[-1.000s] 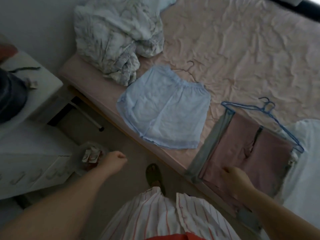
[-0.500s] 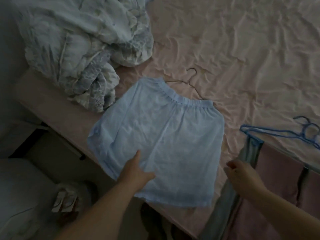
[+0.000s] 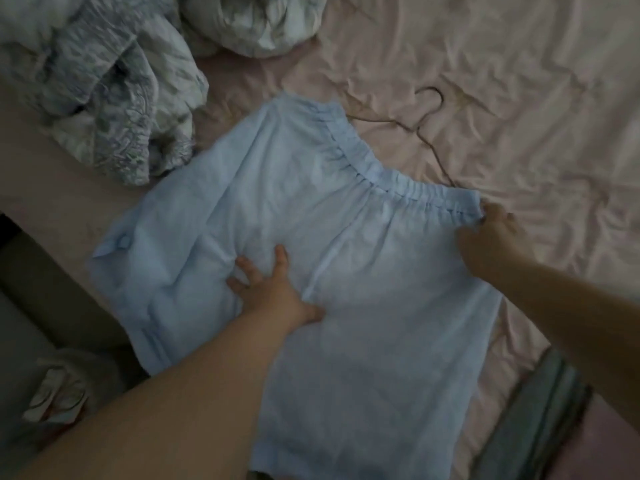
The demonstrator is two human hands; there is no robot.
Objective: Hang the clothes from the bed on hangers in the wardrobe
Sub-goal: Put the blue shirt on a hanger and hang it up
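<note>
Light blue shorts (image 3: 346,271) lie flat on the bed (image 3: 519,81), filling the centre of the frame. Fabric thin, pale, slightly sheer-looking, softly wrinkled. Gathered elastic waistband runs diagonally from upper centre down toward the right edge of the garment. Hem ends point to the lower left and bottom of the frame; a small fold or tab shows at the left leg edge. The left leg reaches to the edge of the bed at left centre.

Left hand (image 3: 273,289) rests on the middle of the shorts, fingers spread and pressing down into the cloth, which bunches a little around the fingertips. Grasping nothing.

Right hand (image 3: 491,237) at the right end of the waistband, fingers curled onto the corner of the band. Grip looks like a pinch on the fabric edge, though the fingertips are partly hidden.

Thin wire hanger (image 3: 429,112) lies on the pink sheet just above the waistband, hook toward the upper right; its lower part disappears under the shorts.

Crumpled pale patterned bedding (image 3: 114,81) heaped in the upper left of the frame, touching the bed edge and close to the shorts' upper left corner.

Grey-green striped fabric (image 3: 540,427) in the lower right corner, beside the shorts' hem. Picture dim and somewhat blurred.
</note>
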